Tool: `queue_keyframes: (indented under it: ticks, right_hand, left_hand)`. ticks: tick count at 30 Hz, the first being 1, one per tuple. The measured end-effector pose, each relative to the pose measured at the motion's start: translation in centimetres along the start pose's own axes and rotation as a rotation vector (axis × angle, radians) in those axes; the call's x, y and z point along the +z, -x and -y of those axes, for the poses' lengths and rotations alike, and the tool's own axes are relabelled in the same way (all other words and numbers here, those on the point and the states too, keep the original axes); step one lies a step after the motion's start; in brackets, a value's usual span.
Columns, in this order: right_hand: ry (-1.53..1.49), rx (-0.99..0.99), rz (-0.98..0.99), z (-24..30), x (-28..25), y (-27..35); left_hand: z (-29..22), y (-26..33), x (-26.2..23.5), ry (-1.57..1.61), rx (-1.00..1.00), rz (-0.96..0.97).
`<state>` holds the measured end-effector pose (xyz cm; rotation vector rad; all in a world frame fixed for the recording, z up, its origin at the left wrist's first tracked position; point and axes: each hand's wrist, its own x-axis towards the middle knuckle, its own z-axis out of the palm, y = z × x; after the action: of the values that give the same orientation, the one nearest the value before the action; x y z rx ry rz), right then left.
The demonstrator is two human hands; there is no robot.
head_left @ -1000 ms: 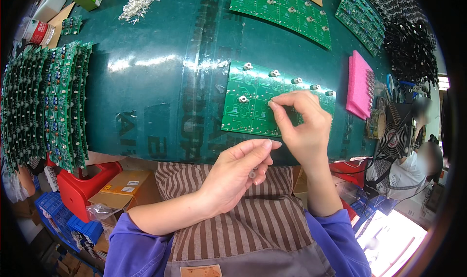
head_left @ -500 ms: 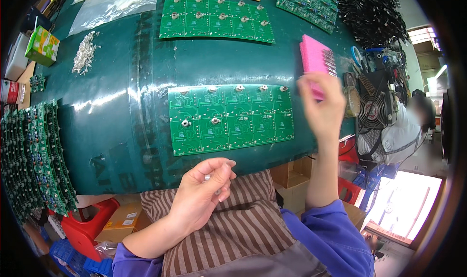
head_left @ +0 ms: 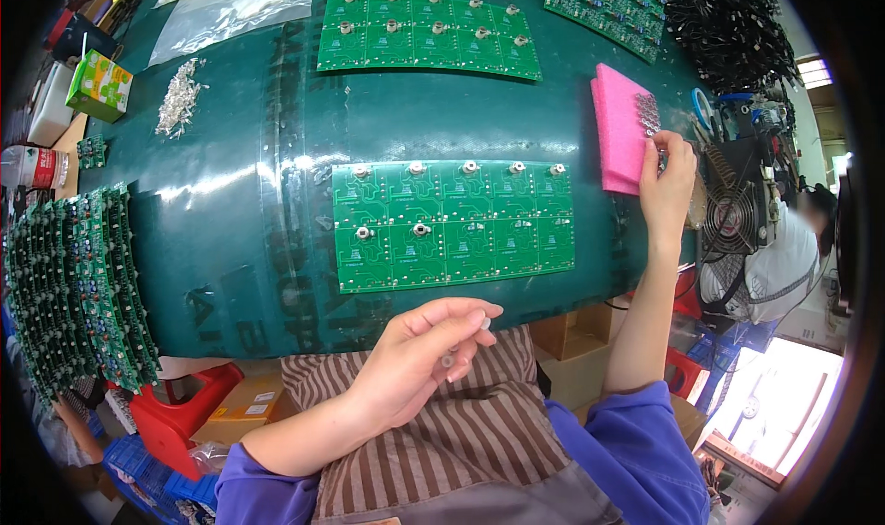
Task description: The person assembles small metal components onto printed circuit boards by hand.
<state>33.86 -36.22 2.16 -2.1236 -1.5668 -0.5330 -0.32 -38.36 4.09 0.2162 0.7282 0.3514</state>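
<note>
The green circuit board point(head_left: 502, 253) lies in front of me, with small round metal parts along its far row and two at the left of its near row. Below its near edge, my left hand point(head_left: 419, 359) is curled around small white plastic spacers point(head_left: 485, 323); one shows at the fingertips, another against the curled fingers. At the right, a pink foam block point(head_left: 619, 138) carries rows of small metal parts point(head_left: 648, 112). My right hand point(head_left: 670, 188) reaches its near right edge, thumb and fingers pinched at the metal parts; whatever they grip is mostly hidden.
Another populated green board point(head_left: 429, 50) lies farther back, and a denser one point(head_left: 604, 13) at the far right. White parts form a pile point(head_left: 180, 101) at left. Stacked boards point(head_left: 111, 285) stand at the left edge. Black cables point(head_left: 728, 27) and a fan point(head_left: 728, 219) are at right.
My right hand has moved to the metal parts on the foam's right side. My left hand has shifted right, its fingers loosened so the white spacers show more. The whole view has also shifted slightly.
</note>
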Motion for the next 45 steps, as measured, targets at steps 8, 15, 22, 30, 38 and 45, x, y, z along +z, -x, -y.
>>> queue_keyframes:
  ticks: [8,15,22,30,38,45]
  right_hand:
    - [0.193,0.005,-0.095,1.3,-0.5,-0.1]
    - [-1.203,0.368,0.395,13.1,-6.0,4.5]
    - [-1.482,0.257,0.575,16.0,-6.3,7.9]
    - [-1.519,0.298,0.604,16.3,-6.0,8.0]
    - [-1.113,0.085,0.581,16.3,-6.1,7.5]
    - [-0.755,-0.171,0.313,16.1,-3.5,4.5]
  left_hand:
    - [0.2,-0.4,0.1,-0.036,0.057,0.005]
    - [0.0,-0.7,-0.2,0.009,0.121,-0.019]
    - [0.2,-0.5,-0.1,0.046,0.158,0.017]
    - [0.5,-0.5,-0.5,0.089,0.181,0.021]
    - [0.0,-0.2,-0.5,0.022,0.129,-0.029]
    - [0.1,0.0,-0.4,0.164,0.115,-0.014]
